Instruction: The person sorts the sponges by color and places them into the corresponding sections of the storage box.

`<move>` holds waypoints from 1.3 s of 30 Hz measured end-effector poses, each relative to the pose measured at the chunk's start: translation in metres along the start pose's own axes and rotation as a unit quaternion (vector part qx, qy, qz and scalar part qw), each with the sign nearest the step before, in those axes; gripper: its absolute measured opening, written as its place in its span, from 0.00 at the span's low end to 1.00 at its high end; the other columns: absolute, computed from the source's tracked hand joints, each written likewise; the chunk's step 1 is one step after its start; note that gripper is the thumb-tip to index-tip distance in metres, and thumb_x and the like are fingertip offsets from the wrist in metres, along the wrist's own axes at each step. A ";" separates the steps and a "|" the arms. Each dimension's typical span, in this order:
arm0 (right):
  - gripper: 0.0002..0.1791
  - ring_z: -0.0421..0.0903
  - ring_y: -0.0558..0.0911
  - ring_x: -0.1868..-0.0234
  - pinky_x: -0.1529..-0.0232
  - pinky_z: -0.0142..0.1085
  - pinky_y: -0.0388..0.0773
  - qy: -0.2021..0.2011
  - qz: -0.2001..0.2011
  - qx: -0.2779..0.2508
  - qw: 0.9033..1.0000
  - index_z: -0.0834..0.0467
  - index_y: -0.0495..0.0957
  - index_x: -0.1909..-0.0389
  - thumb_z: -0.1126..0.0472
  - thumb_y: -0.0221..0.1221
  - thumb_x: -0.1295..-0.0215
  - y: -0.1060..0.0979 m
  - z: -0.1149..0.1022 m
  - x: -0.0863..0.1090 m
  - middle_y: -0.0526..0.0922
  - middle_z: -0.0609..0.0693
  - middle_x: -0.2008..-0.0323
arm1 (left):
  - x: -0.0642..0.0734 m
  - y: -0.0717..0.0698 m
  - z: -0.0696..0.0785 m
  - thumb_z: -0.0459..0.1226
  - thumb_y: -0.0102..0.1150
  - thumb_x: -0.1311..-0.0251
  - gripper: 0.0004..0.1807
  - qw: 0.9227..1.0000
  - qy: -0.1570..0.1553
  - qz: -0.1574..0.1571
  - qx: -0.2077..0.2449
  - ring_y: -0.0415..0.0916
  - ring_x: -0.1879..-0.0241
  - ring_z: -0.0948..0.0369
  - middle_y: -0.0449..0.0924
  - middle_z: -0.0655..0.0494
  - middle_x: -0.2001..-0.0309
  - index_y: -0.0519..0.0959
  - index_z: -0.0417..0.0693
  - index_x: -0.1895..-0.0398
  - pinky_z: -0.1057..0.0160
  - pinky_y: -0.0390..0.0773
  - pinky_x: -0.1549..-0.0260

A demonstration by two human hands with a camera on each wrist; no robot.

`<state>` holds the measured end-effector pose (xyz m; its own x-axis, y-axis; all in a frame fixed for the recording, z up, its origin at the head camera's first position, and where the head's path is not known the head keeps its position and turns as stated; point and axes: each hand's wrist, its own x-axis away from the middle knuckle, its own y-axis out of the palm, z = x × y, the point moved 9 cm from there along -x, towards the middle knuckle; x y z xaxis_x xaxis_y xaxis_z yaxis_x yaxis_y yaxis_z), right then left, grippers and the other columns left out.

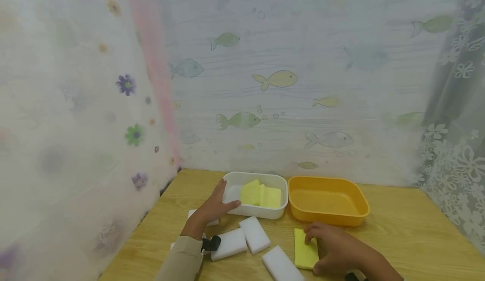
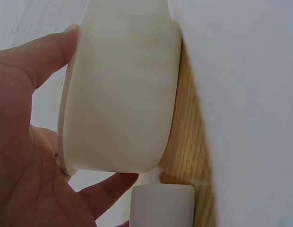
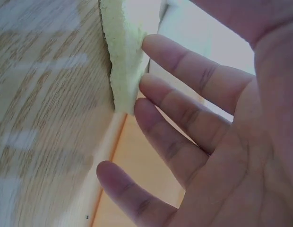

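My left hand (image 1: 211, 208) holds the left end of a white plastic container (image 1: 261, 212), thumb and fingers spread across its rim. Several yellow sponges (image 1: 251, 193) lie inside that container. In the left wrist view, the thumb touches the rim of the container (image 2: 120, 94) while other fingers reach past its far side. Lower right, my right hand (image 1: 341, 247) is over a flat yellow sponge (image 1: 303, 253) on the table. Its fingertips touch the sponge (image 3: 119, 61) in the right wrist view, with the fingers fairly straight and spread.
An orange container (image 1: 327, 217) stands right beside the white one. White sponges lie in front on the wooden table (image 1: 401, 230): one (image 1: 229, 244) by the left wrist, another (image 1: 254, 234) near the white container, a third (image 1: 282, 264) at the front. More are partly hidden by the left arm.
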<state>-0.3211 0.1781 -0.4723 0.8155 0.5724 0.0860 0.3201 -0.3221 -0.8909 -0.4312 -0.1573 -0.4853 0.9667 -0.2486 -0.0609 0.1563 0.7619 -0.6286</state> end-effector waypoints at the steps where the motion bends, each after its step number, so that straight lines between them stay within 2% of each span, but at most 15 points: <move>1: 0.29 0.52 0.77 0.36 0.36 0.56 0.75 0.005 0.000 0.002 1.000 0.35 0.79 0.53 0.39 0.80 0.58 0.000 0.000 0.000 0.76 0.43 0.35 | 0.000 0.000 0.000 0.63 0.64 0.36 0.62 1.000 0.000 0.001 -0.001 0.32 0.17 0.43 0.28 0.49 0.15 0.36 0.49 0.14 0.32 0.47 0.24; 8: 0.29 0.54 0.77 0.38 0.39 0.61 0.74 0.025 -0.002 -0.007 1.000 0.35 0.81 0.53 0.40 0.81 0.58 -0.002 0.002 0.000 0.75 0.46 0.36 | 0.000 -0.002 0.002 0.63 0.63 0.36 0.61 1.000 -0.002 0.004 -0.005 0.32 0.17 0.42 0.28 0.49 0.15 0.37 0.48 0.15 0.31 0.47 0.25; 12: 0.31 0.51 0.77 0.41 0.39 0.59 0.75 0.017 0.006 -0.012 1.000 0.36 0.80 0.52 0.40 0.82 0.59 -0.004 0.001 0.001 0.76 0.42 0.40 | -0.001 -0.002 0.002 0.62 0.64 0.36 0.61 1.000 0.001 0.004 -0.007 0.32 0.17 0.42 0.28 0.48 0.15 0.37 0.48 0.15 0.31 0.47 0.25; 15: 0.38 0.48 0.77 0.42 0.38 0.56 0.75 0.019 0.019 -0.019 0.999 0.42 0.78 0.47 0.39 0.82 0.61 -0.004 0.004 0.002 0.77 0.41 0.42 | -0.001 -0.002 0.002 0.63 0.63 0.35 0.61 1.000 0.001 0.002 -0.010 0.32 0.17 0.42 0.28 0.49 0.15 0.37 0.48 0.15 0.31 0.47 0.25; 19: 0.51 0.48 0.77 0.40 0.37 0.56 0.74 0.024 0.034 -0.020 0.999 0.52 0.75 0.37 0.37 0.82 0.63 -0.006 0.006 0.002 0.78 0.43 0.41 | -0.001 -0.003 0.003 0.63 0.63 0.35 0.61 1.000 -0.001 0.004 -0.017 0.32 0.17 0.43 0.28 0.50 0.15 0.37 0.49 0.14 0.31 0.48 0.25; 22: 0.55 0.49 0.77 0.40 0.37 0.57 0.74 0.019 0.035 -0.013 0.999 0.55 0.74 0.33 0.36 0.82 0.64 -0.006 0.006 0.001 0.77 0.45 0.40 | 0.000 -0.004 0.003 0.63 0.63 0.36 0.61 1.000 -0.004 0.005 -0.018 0.33 0.17 0.43 0.28 0.50 0.15 0.37 0.49 0.14 0.32 0.48 0.24; 26: 0.57 0.48 0.77 0.41 0.38 0.57 0.75 0.026 0.027 -0.015 0.999 0.56 0.73 0.31 0.36 0.82 0.65 -0.004 0.008 0.000 0.76 0.45 0.40 | 0.000 -0.003 0.002 0.63 0.63 0.35 0.62 1.000 -0.005 0.002 -0.015 0.32 0.17 0.44 0.27 0.50 0.15 0.36 0.48 0.15 0.33 0.47 0.24; 33: 0.61 0.48 0.75 0.42 0.37 0.59 0.73 0.070 0.019 -0.040 0.997 0.55 0.71 0.29 0.37 0.84 0.68 -0.001 0.016 -0.002 0.73 0.49 0.40 | -0.001 -0.003 0.003 0.63 0.62 0.35 0.61 1.000 -0.003 0.006 -0.019 0.33 0.17 0.43 0.28 0.50 0.15 0.36 0.48 0.15 0.32 0.48 0.25; 39: 0.59 0.46 0.73 0.48 0.42 0.51 0.76 0.058 0.011 -0.040 0.997 0.55 0.72 0.29 0.36 0.83 0.65 0.001 0.018 0.000 0.73 0.47 0.45 | -0.001 -0.001 0.001 0.63 0.63 0.36 0.61 1.000 -0.004 0.002 -0.017 0.32 0.17 0.43 0.28 0.49 0.15 0.37 0.48 0.15 0.32 0.48 0.25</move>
<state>-0.3297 0.1913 -0.4810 0.8714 0.4751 0.1222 0.3353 -0.3951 -0.8553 -0.4323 -0.1571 -0.4833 0.9688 -0.2411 -0.0579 0.1456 0.7421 -0.6543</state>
